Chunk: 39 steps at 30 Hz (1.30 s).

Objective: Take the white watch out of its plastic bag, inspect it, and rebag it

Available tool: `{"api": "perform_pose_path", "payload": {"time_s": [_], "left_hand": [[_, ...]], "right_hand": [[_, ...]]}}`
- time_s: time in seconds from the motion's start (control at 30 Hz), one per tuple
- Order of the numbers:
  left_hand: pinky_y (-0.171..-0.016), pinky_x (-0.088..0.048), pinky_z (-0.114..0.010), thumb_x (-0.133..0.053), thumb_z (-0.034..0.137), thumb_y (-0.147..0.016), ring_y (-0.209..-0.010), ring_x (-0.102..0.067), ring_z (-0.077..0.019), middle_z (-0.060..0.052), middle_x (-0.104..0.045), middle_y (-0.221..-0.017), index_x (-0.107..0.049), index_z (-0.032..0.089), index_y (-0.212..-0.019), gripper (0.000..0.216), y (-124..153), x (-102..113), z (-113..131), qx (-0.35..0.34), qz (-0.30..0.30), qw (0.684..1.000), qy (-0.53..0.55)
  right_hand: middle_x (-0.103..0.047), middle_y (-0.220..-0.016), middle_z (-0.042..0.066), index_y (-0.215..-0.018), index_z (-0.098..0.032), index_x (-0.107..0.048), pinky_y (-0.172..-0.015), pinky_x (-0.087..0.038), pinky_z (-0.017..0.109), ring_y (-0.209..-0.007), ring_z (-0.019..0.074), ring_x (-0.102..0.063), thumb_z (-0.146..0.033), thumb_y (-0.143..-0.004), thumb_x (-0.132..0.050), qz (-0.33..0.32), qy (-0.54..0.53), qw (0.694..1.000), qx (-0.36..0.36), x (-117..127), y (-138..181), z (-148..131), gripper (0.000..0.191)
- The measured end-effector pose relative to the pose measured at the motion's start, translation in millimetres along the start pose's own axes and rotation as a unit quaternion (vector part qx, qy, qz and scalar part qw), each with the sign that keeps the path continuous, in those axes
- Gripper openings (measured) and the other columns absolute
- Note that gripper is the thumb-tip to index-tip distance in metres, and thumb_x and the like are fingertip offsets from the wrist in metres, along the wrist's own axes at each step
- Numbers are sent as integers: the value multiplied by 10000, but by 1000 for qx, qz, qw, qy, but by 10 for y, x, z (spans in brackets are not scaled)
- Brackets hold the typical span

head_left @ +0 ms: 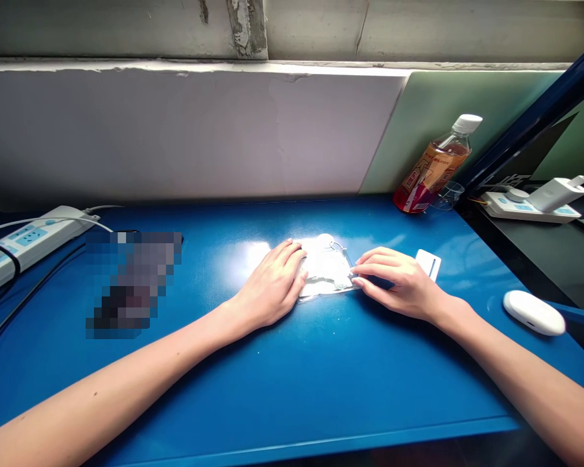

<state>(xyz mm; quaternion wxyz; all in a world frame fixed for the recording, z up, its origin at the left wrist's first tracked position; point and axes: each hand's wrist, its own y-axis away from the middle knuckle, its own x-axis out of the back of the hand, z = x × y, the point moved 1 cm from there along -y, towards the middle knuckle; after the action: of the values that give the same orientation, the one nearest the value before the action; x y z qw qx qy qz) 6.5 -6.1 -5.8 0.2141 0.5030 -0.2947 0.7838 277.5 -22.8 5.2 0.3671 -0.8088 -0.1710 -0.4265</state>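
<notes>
A small clear plastic pouch (321, 287) with whitish contents lies on the blue tabletop (282, 383), washed out by glare. A thin ring or chain-like piece (339, 247) shows near its upper right corner; its exact kind is unclear. My left hand (275, 283) rests palm down with fingers stretched over the pouch's left edge. At the opposite side, my right hand (394, 280) has its thumb and fingertips pinched at the pouch's right edge. A white card-like piece (429, 264) with a dark line lies just behind my right hand, partly hidden by it.
A tilted drink bottle (435, 165) leans in the back right corner beside a clear cup (450, 194). A white earbud case (534, 312) sits at right. Power strips (43, 230) with cables and a pixelated dark object (141, 279) occupy the left; a wall (199, 136) bounds the back.
</notes>
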Motion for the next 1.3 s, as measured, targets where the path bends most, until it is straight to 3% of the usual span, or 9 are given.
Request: {"api": "perform_pose_path", "payload": {"time_s": [0.13, 0.3, 0.77, 1.0, 1.3], "left_hand": [[-1167, -367, -576, -532, 594, -946, -1442, -383, -388, -227, -484, -1489, -472, 115, -1420, 677, -13, 28, 2, -22, -19, 1000, 7], [-1177, -345, -568, -589, 598, -910, -1458, -349, -395, -230, -455, -1515, -450, 99, -1451, 749, -24, 53, 9, -20, -39, 999, 13], [-1149, -391, -515, -557, 741, -857, -1382, -474, -375, -206, -519, -1478, -498, 103, -1430, 860, -61, 146, -68, -27, -59, 997, -29], [-1130, -415, -530, -659, 752, -760, -1337, -514, -380, -202, -581, -1406, -587, 116, -1331, 858, -68, 119, -142, -38, -8, 999, -9], [-1138, -409, -513, -686, 735, -753, -1342, -507, -377, -221, -583, -1394, -590, 78, -1311, 867, -57, 99, -144, -42, -4, 999, 3]], "right_hand": [[-666, -1282, 155, -1356, -223, -592, -977, -556, 513, -1180, 327, -630, -354, -944, -595, -24, 15, 999, -28, 15, -7, 4, 433], [-501, -1497, 197, -1495, -179, -429, -1110, -460, 556, -1378, 354, -489, -436, -947, -595, -77, 19, 995, -52, 2, 10, 23, 628], [-527, -1458, 194, -1481, -199, -451, -1074, -493, 552, -1330, 369, -529, -527, -890, -656, -95, 13, 992, -76, 23, 35, 70, 707], [-538, -1433, 206, -1461, -187, -466, -1070, -491, 562, -1312, 371, -540, -532, -878, -670, -96, 17, 992, -75, 41, 20, 60, 708], [-419, -1540, 208, -1516, -180, -395, -1134, -422, 571, -1412, 385, -428, -548, -875, -661, -105, 21, 991, -79, 31, 49, 129, 786]]}}
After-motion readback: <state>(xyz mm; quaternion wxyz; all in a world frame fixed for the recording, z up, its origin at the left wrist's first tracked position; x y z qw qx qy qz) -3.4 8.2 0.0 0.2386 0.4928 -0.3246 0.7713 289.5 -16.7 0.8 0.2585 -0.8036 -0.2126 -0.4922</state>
